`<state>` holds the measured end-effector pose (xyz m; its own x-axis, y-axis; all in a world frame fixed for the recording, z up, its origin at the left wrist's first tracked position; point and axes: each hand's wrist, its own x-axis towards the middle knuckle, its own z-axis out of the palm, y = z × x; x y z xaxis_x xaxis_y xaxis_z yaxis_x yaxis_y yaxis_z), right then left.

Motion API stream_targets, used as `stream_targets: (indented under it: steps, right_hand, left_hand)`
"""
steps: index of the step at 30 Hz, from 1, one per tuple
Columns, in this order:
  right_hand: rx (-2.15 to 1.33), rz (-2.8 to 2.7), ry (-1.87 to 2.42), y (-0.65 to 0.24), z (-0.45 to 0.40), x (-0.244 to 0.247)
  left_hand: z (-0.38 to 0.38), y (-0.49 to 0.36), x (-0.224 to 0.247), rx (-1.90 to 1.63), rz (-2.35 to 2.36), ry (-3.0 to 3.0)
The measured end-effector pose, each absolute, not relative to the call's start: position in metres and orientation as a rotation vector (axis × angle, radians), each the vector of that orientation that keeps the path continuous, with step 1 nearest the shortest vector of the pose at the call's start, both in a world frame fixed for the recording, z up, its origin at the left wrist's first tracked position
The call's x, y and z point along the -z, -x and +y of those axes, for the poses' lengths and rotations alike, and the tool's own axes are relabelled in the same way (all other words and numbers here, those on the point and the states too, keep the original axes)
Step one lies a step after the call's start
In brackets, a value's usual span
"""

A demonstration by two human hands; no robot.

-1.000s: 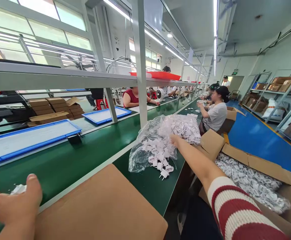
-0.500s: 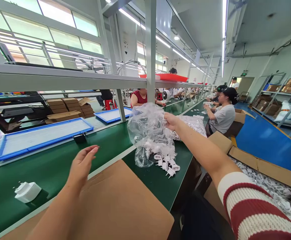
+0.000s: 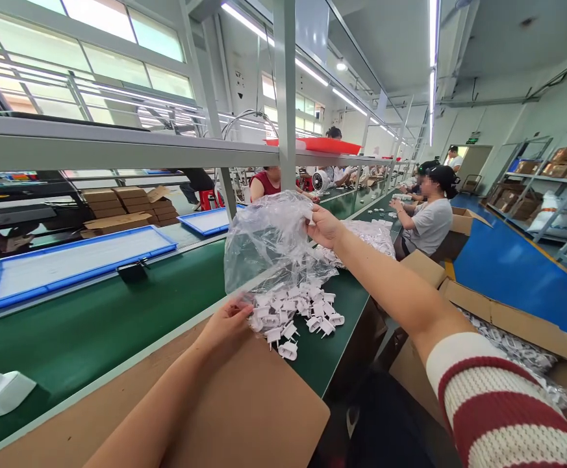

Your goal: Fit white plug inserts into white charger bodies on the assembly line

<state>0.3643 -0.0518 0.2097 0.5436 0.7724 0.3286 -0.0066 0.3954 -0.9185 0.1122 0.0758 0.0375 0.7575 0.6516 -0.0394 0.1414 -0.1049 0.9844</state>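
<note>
My right hand is closed on the gathered upper part of a clear plastic bag and holds it up over the green bench. Beneath the bag's lower end lies a loose heap of small white plug parts with metal pins. Beside that heap, at the bag's lower left edge, my left hand has thumb and fingers pinched on the film. A brown cardboard sheet lies under my left forearm. At the far left, a white plug adapter rests on the green belt.
Blue-rimmed trays line the far side of the belt. Behind the bag is another pile of bagged white parts. An open carton of bagged parts stands at right. A metal post rises ahead; co-workers sit further along.
My left hand has moved right and forward to the bag's lower edge and closed there. More white plug parts now lie spread on the bench. The bag has shifted slightly left.
</note>
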Motion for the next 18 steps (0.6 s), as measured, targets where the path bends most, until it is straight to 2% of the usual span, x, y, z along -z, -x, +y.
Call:
stream_targets:
  steps: [4, 9, 18]
  right_hand:
    - [-0.613, -0.883, 0.943, -0.353, -0.054, -0.226]
    - [-0.631, -0.895, 0.818, -0.343, -0.055, -0.246]
    - [-0.622, -1.027, 0.896, -0.329, -0.059, -0.251]
  left_hand:
    - [0.08, -0.114, -0.036, -0.562, 0.773, -1.47]
    - [0.076, -0.117, -0.05, -0.822, 0.585, -1.048]
    - [0.067, -0.108, -0.082, -0.818, 0.427, -0.959]
